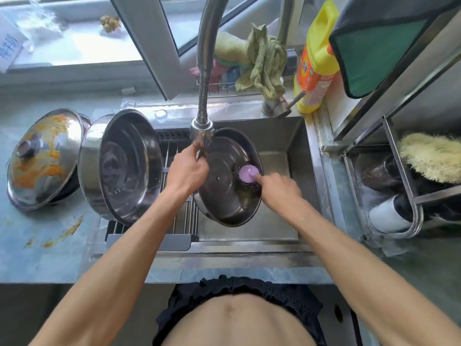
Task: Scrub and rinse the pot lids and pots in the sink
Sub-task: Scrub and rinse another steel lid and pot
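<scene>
A steel pot lid (224,196) stands tilted on edge in the sink (294,151), its inner side facing me. My left hand (187,171) grips the lid's upper left rim, just under the tap head (202,133). My right hand (279,188) presses a steel-wool scrubber with a purple handle (247,174) against the lid's inner right side. A steel pot (124,166) lies on its side on the drying rack to the left. A second lid (42,158), smeared with orange food, rests on the counter at far left.
The slatted drying rack (174,221) covers the sink's left half. A yellow detergent bottle (316,58) and green cloths (264,61) sit behind the sink. A metal shelf (399,191) with a brush and cups stands to the right. Orange smears mark the left counter (50,236).
</scene>
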A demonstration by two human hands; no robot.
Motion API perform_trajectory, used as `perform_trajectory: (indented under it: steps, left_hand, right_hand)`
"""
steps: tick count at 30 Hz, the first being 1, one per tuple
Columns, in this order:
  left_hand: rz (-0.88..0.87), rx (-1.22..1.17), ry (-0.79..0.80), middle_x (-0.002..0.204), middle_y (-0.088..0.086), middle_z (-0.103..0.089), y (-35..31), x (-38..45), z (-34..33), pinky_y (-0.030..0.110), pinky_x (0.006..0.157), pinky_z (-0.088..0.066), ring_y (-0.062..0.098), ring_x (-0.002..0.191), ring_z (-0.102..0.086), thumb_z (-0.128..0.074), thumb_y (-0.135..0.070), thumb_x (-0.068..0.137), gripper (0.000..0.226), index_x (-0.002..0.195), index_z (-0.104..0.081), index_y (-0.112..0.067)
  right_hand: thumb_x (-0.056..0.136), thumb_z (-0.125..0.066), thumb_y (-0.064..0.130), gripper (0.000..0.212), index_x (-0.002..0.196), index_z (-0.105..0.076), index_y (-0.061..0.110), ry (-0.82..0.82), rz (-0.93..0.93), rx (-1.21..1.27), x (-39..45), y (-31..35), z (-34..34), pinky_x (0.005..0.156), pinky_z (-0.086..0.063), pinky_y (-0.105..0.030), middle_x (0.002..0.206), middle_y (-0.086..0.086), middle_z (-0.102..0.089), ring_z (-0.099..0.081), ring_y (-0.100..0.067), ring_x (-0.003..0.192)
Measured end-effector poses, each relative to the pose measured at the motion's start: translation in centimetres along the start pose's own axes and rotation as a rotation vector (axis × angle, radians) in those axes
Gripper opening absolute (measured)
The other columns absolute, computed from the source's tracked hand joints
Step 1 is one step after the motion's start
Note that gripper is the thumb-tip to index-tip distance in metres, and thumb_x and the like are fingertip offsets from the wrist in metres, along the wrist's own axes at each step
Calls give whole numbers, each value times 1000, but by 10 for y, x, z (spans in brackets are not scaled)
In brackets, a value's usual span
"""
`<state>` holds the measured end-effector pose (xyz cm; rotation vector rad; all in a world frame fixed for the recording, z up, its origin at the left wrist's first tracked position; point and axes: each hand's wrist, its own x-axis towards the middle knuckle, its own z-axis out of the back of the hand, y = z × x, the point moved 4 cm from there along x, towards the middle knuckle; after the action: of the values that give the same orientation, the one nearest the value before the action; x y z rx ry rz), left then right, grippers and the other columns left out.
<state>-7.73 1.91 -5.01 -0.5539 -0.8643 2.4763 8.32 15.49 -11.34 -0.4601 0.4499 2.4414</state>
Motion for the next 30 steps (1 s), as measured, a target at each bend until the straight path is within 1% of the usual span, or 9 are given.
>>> perform_trajectory:
  steps: [3, 7, 10, 13, 17, 20, 23, 27, 30]
  left_hand:
    - [-24, -47, -202, 94, 3, -71, 9, -4, 1, 36, 72, -43, 29, 87, -64, -46, -20, 98, 30, 117, -66, -33]
    - [-7, -121, -355, 85, -10, -66, 16, -10, 7, 35, 75, -45, 17, 81, -60, -47, -32, 104, 38, 135, -57, -50]
    - [2, -203, -360, 99, -9, -71, 26, -9, 15, 35, 89, -49, 15, 92, -64, -49, -31, 103, 42, 140, -55, -48]
    - [-35, -209, -285, 70, -8, -54, 30, -7, 17, 29, 76, -46, 6, 64, -50, -52, -29, 102, 43, 138, -55, -52]
    - [-48, -259, -295, 69, -9, -49, 33, -7, 18, 17, 71, -42, 1, 58, -44, -53, -25, 102, 43, 138, -58, -49]
    - [-28, -281, -399, 105, -8, -75, 35, -8, 18, 13, 83, -43, -4, 87, -58, -53, -25, 103, 40, 140, -60, -41]
    - [-55, -273, -444, 134, -10, -67, 34, -7, 16, 5, 91, -37, -6, 112, -55, -52, -24, 104, 40, 142, -59, -35]
    - [-28, -350, -403, 90, -5, -73, 45, -5, 18, 21, 83, -49, 1, 74, -56, -53, -26, 102, 40, 139, -60, -42]
    - [-106, -300, -302, 59, -5, -33, 42, -11, 14, 14, 60, -37, 6, 53, -32, -55, -25, 103, 45, 136, -55, -55]
  right_hand:
    - [95, -46, 15, 39, 130, -61, 21, 172, 42, 8, 5, 22, 2, 83, -48, -37, 121, -16, -62, -62, -37, 110]
    - [94, -52, 21, 31, 118, -71, 24, 335, 172, 135, 7, 59, -6, 88, -52, -29, 116, -7, -71, -65, -30, 105]
    - [93, -50, 13, 36, 121, -70, 23, 324, 142, 108, 12, 54, 5, 93, -53, -35, 121, -9, -68, -64, -31, 109]
    - [96, -46, 12, 37, 128, -61, 21, 177, 92, -114, 14, 47, 26, 87, -48, -36, 126, -14, -61, -61, -36, 114]
    - [93, -45, 5, 42, 129, -59, 20, 170, 64, -132, 16, 49, 35, 81, -45, -34, 124, -11, -61, -61, -36, 112]
    - [93, -48, 11, 37, 126, -65, 17, 329, 106, 88, 8, 60, 24, 69, -53, -28, 115, -10, -68, -65, -29, 92]
    - [98, -49, 14, 37, 128, -66, 27, 405, 160, 288, 0, 78, 27, 60, -51, -27, 95, -4, -71, -61, -24, 75]
    - [97, -45, 13, 34, 125, -63, 16, 277, 97, 1, 4, 72, 30, 89, -49, -36, 128, -12, -63, -61, -35, 112]
    - [95, -46, 7, 38, 131, -55, 11, 156, 30, -202, 10, 59, 36, 89, -49, -37, 129, -12, -60, -60, -34, 117]
